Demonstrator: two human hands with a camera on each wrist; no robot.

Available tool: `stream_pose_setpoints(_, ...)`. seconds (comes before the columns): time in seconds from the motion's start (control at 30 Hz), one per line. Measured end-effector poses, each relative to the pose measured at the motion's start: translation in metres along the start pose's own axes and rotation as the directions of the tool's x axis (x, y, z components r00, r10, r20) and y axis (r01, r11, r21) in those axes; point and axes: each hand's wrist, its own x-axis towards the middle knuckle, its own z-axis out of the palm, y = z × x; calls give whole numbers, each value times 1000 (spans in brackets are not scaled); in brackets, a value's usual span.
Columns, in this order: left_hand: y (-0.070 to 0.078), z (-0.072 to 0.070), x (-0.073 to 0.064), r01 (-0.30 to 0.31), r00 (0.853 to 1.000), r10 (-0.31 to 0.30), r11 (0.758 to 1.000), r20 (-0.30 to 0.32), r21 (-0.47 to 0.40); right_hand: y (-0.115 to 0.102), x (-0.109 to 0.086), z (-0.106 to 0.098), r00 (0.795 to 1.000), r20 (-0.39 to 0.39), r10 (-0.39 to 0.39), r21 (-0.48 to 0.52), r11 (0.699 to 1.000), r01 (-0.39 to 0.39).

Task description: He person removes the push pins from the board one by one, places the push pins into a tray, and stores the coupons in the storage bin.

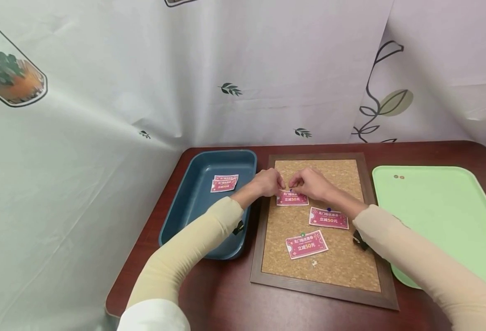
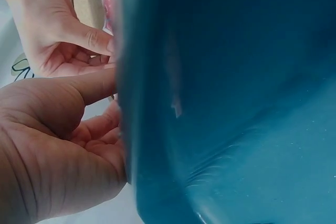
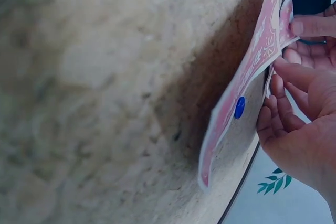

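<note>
On the cork board (image 1: 284,257), a pink-and-white coupon (image 1: 292,200) lies under both hands near the upper left. My left hand (image 1: 269,182) holds the coupon's upper left corner, its thumb (image 3: 308,26) across the paper. The right hand (image 1: 312,184) pinches a small blue push pin (image 1: 291,190) at the coupon's top edge; its fingertips mostly cover the pin. To the lower right, another coupon (image 1: 328,219) is fixed by a blue push pin (image 1: 329,209), its lower part lifting off the cork. A third coupon (image 1: 306,246), tilted, has a green push pin (image 1: 303,234) at its top.
Left of the board stands a blue basin (image 1: 185,216) with two overlapping coupons (image 1: 224,185) inside. A light green tray (image 1: 437,216) on the right carries two small push pins (image 1: 398,177). All rest on a dark red table (image 1: 226,294) against a patterned curtain (image 1: 267,92).
</note>
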Motion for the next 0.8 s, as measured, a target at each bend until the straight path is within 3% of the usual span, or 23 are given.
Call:
stream_pose_setpoints(0.17, 2, -2, 1, -28, 1000, 28, 999, 3, 32, 1, 3, -1, 1000, 19, 7, -13, 1000, -7)
stream_pose_setpoints(0.6, 3, -1, 2, -3, 1000, 3, 1000, 5, 4, 4, 6, -1, 999, 44, -26, -19, 999, 26)
stream_pose_setpoints(0.8, 3, -2, 2, -12, 1000, 12, 999, 6, 36, 1, 7, -1, 997, 76, -11, -25, 1000, 13)
